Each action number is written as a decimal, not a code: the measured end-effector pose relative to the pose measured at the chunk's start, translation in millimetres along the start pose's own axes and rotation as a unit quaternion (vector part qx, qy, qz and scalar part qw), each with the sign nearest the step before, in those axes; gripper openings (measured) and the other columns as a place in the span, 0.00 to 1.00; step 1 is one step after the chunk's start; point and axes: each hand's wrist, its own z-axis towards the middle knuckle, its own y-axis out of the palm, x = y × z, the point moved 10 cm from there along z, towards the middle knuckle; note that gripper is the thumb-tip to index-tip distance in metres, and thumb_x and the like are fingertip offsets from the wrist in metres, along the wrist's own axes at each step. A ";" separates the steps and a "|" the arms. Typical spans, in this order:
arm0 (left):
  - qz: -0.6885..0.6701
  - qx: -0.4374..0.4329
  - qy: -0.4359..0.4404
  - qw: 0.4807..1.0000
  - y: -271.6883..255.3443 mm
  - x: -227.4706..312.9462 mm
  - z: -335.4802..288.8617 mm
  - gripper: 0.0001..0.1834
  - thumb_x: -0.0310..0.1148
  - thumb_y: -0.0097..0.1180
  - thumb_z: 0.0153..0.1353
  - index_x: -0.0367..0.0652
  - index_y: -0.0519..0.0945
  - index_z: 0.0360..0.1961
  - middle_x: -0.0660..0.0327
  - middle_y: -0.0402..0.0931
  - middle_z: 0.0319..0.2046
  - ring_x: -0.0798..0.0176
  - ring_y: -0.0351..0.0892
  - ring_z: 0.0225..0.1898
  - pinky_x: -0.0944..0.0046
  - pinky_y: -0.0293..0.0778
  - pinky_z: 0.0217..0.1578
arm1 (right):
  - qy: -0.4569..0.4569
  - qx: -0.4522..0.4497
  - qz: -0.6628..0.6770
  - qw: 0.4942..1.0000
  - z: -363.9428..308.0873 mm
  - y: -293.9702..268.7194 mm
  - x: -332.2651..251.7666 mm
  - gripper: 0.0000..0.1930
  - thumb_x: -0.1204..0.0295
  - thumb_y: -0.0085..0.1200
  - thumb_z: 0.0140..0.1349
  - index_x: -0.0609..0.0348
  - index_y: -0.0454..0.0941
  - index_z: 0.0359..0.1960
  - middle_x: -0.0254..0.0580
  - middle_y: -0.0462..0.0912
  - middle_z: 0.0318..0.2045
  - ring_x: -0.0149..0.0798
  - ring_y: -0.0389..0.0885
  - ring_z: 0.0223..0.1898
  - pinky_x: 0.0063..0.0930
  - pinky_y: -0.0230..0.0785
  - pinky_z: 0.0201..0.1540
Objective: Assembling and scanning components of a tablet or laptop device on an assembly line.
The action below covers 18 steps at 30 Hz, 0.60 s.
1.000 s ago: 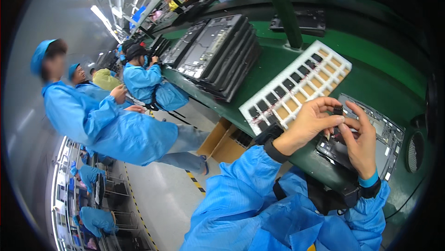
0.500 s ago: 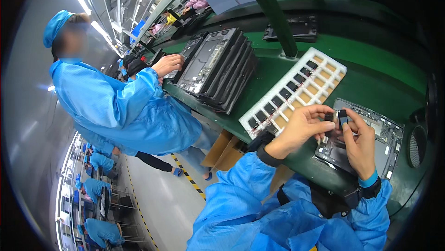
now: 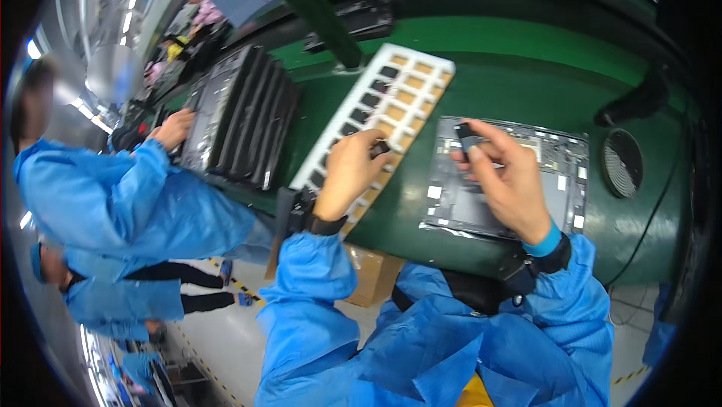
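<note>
My left hand (image 3: 352, 174) is over the white foam tray (image 3: 445, 68), closed on a small black module (image 3: 379, 149) between thumb and fingers. Several similar black modules with thin reddish wires sit in the tray's left-hand pockets. To the right, my right hand (image 3: 511, 181) pinches another small black rectangular module (image 3: 466, 140). It is held above an opened flat device housing (image 3: 558, 200), which lies on the green bench with its circuit board and white patches showing. My right hand hides part of the housing.
On the left, a tall stack of dark device housings (image 3: 252, 117) stands beside a co-worker in a blue smock (image 3: 128, 189). A green post (image 3: 308, 12) rises behind the tray. At right are a round grey mesh object (image 3: 623, 162) and a black cable (image 3: 648, 223).
My hands have moved apart: the left has gone to the tray, while the right stays over the housing. The view has swung rightward, and the co-worker appears farther left.
</note>
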 end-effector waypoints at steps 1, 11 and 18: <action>0.002 0.004 -0.024 1.000 -1.5 -1.3 -2.2 0.22 0.31 0.66 0.44 0.38 0.79 0.43 0.50 0.80 0.33 0.53 0.81 0.37 0.62 0.74 0.38 | -0.001 0.000 -0.003 1.000 1.8 0.2 3.5 0.16 0.80 0.46 0.60 0.69 0.70 0.51 0.52 0.83 0.32 0.36 0.83 0.36 0.23 0.76 0.37; -0.309 -0.002 0.010 0.951 -9.7 57.8 -11.1 0.15 0.29 0.58 0.57 0.36 0.77 0.45 0.60 0.77 0.30 0.74 0.70 0.19 0.74 0.64 0.19 | 0.078 -0.092 0.082 0.989 -2.6 12.6 16.8 0.20 0.78 0.43 0.62 0.67 0.65 0.57 0.46 0.83 0.32 0.30 0.81 0.33 0.22 0.72 0.32; -0.516 -0.090 -0.016 0.852 19.9 73.4 -8.7 0.15 0.29 0.53 0.62 0.35 0.76 0.48 0.65 0.76 0.28 0.77 0.70 0.20 0.79 0.63 0.19 | 0.114 -0.153 0.078 0.979 -4.8 19.4 16.6 0.24 0.78 0.40 0.65 0.55 0.54 0.64 0.39 0.78 0.30 0.26 0.77 0.31 0.18 0.74 0.33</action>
